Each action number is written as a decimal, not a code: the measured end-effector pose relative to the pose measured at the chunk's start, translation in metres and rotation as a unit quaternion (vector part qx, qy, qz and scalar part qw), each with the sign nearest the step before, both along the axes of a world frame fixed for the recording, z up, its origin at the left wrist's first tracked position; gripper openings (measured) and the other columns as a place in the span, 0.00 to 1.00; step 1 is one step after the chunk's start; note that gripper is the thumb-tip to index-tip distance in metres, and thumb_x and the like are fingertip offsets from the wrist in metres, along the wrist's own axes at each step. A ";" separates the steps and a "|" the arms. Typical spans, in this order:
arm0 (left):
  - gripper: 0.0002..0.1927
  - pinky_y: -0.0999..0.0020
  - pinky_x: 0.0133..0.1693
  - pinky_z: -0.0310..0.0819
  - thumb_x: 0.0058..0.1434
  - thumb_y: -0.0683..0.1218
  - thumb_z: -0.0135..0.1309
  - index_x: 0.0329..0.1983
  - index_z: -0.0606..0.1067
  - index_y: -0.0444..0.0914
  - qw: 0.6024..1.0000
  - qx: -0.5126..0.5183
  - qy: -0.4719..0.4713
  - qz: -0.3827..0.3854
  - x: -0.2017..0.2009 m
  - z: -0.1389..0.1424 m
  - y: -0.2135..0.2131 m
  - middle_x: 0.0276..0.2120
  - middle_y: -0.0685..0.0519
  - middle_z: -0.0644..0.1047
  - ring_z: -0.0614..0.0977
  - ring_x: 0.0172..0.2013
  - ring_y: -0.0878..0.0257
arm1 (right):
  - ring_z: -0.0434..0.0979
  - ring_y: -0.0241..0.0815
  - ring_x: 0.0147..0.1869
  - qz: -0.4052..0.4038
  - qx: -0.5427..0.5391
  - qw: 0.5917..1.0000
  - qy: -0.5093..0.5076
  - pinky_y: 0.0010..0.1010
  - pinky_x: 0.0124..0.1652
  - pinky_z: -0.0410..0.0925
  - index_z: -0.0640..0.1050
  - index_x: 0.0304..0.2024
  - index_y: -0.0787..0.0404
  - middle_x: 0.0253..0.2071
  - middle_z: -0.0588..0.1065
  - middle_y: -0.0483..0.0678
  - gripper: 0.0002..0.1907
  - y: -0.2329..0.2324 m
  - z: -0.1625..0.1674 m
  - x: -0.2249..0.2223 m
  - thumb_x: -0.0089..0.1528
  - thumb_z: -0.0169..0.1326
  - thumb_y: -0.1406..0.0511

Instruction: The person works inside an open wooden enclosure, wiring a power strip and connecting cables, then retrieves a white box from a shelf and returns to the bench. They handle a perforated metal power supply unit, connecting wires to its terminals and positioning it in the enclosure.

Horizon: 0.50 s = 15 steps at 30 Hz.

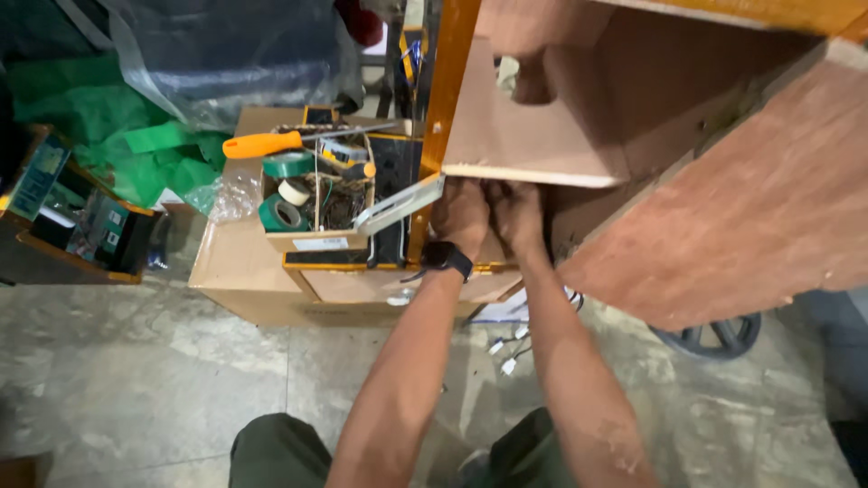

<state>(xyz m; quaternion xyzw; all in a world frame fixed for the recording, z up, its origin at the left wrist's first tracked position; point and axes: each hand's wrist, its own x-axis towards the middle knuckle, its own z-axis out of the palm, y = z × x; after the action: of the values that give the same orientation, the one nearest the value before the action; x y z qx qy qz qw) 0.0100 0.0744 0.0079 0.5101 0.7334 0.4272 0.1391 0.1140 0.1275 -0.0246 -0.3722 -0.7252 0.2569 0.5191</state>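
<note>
Under the front edge of the pale plywood shelf board (524, 136), both hands are raised side by side, pressed up against the board's underside where it meets the orange-painted upright post (443, 99). The left hand (461, 215), with a black wristwatch (446, 258) on its wrist, is curled with its fingers tucked up out of view; cannot tell whether it is closed on anything. The right hand (515, 215) touches the left, its fingers likewise bent upward against the board; whether it grips anything cannot be told.

Left of the shelf board, just beside the post, a flat metal bracket (400, 206) leans out of a small open cardboard box (316, 237). This box holds green tape rolls (282, 215), a white tape roll (294, 192) and an orange-handled screwdriver (267, 144) laid across its top. It sits on a larger brown carton (237, 271).

Right of the shelf board, a reddish plywood side panel (741, 208) slopes down. Below that, a dark wheel (719, 336) rests on the grey stone floor (136, 361).
</note>
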 end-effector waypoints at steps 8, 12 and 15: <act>0.24 0.49 0.56 0.70 0.61 0.47 0.44 0.62 0.72 0.46 0.997 0.033 0.071 0.021 -0.005 -0.019 0.005 0.62 0.45 0.73 0.75 0.58 0.43 | 0.78 0.36 0.52 -0.033 -0.129 0.991 0.029 0.31 0.55 0.69 0.79 0.51 0.67 0.49 0.81 0.52 0.11 0.001 -0.008 0.003 0.69 0.51 0.69; 0.20 0.55 0.53 0.77 0.64 0.46 0.47 0.60 0.72 0.47 0.951 0.185 0.221 0.111 -0.003 -0.046 0.019 0.58 0.49 0.77 0.81 0.55 0.48 | 0.73 0.40 0.57 -0.093 -0.138 0.971 0.169 0.32 0.59 0.64 0.75 0.55 0.70 0.52 0.77 0.54 0.14 0.002 -0.014 0.011 0.71 0.50 0.66; 0.16 0.58 0.36 0.78 0.73 0.47 0.43 0.61 0.72 0.43 0.876 0.180 -0.437 -0.091 -0.001 -0.050 0.024 0.46 0.44 0.81 0.83 0.39 0.50 | 0.70 0.41 0.54 -0.025 -0.181 0.958 0.222 0.33 0.56 0.65 0.72 0.60 0.69 0.52 0.74 0.53 0.20 0.001 -0.017 0.012 0.65 0.49 0.72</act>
<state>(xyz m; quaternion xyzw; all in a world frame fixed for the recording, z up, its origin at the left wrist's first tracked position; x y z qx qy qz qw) 0.0087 0.0980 -0.0423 0.3520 0.4585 0.7169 0.3899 0.1265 0.1281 -0.0419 -0.4112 -0.5237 0.4472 0.5972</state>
